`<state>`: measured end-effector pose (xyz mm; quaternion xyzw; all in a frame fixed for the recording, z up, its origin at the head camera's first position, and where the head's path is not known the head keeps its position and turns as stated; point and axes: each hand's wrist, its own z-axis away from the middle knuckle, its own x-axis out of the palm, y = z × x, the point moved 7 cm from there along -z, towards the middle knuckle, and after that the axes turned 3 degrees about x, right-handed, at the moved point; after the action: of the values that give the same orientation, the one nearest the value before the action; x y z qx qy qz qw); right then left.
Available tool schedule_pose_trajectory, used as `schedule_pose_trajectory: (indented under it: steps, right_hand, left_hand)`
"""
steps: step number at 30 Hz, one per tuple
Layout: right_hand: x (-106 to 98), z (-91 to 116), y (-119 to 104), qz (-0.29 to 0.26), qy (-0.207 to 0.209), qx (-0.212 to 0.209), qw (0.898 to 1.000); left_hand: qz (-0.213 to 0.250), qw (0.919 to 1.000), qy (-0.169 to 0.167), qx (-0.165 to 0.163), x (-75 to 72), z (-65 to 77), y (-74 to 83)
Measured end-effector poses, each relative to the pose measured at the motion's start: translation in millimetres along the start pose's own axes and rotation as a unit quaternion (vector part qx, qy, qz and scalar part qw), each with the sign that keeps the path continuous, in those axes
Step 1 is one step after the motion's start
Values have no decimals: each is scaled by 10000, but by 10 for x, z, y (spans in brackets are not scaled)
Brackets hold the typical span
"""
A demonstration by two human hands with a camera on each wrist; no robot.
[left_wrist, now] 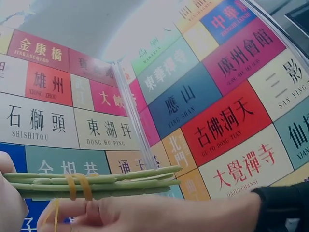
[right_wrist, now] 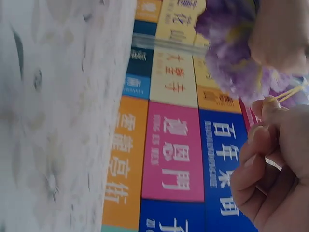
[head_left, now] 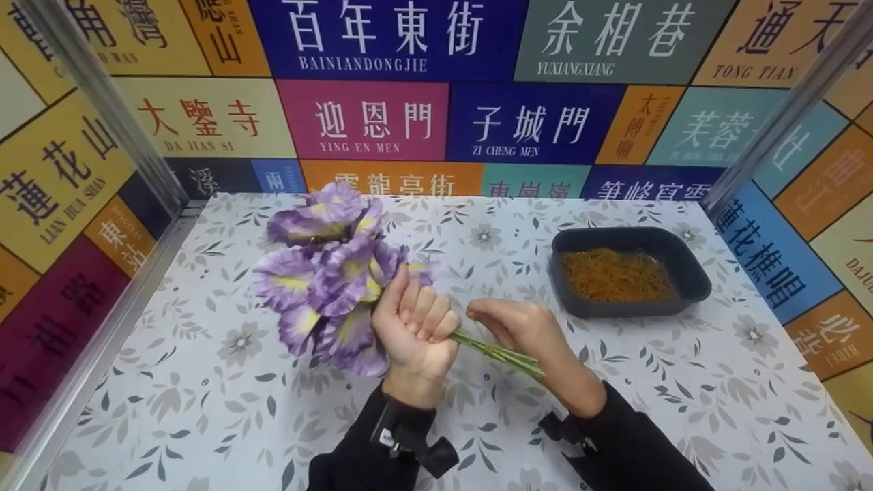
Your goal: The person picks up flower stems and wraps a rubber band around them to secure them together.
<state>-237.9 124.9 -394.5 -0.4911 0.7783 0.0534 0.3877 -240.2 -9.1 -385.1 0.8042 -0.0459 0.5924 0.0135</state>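
My left hand (head_left: pixel 417 334) grips a bunch of artificial purple irises (head_left: pixel 334 262) just below the blooms, thumb up along them. Out of the fist, the green stems (head_left: pixel 508 358) run down to the right. A yellowish rubber band (left_wrist: pixel 79 187) goes round the stems in the left wrist view. My right hand (head_left: pixel 528 334) is beside the stem ends, its fingers curled. In the right wrist view its thumb and forefinger pinch a stretched loop of the rubber band (right_wrist: pixel 290 92). The far end of that loop passes out of the frame.
A dark grey plastic tub (head_left: pixel 634 308) at the right holds a heap of thin orange-brown rubber bands (head_left: pixel 614 273). The table (head_left: pixel 204 409) has a floral cover. Panels with street-name signs (head_left: pixel 368 119) wall in its back and sides.
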Motion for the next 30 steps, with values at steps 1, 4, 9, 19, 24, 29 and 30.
schedule_pose_trajectory:
  steps: [1, 4, 9, 19, 24, 29, 30]
  right_hand:
    - [45, 14, -39, -85, -111, -13, 9999]
    - [148, 47, -152, -416, -519, 237, 9975]
    - [135, 71, -448, -175, -842, 295, 9959]
    - [118, 160, -891, -329, -1127, 276, 9927]
    - [-65, 151, -1009, -531, -894, 86, 9945]
    - [-431, 80, -1025, -86, 142, -261, 9995]
    - [-503, 67, -1016, 29, 324, -302, 9990]
  left_hand:
    - [103, 9999, -34, 69, 13, -5, 35]
    - [395, 9988, -86, 275, 32, -18, 133]
    - [509, 9972, -22, 548, 39, -24, 241]
    - [399, 9950, 16, 912, 19, -38, 346]
    - [208, 9950, -283, 930, 71, -26, 329]
    - [-74, 9930, -846, 818, 184, 1, 245]
    - [-133, 9928, -926, 750, 202, 10, 215]
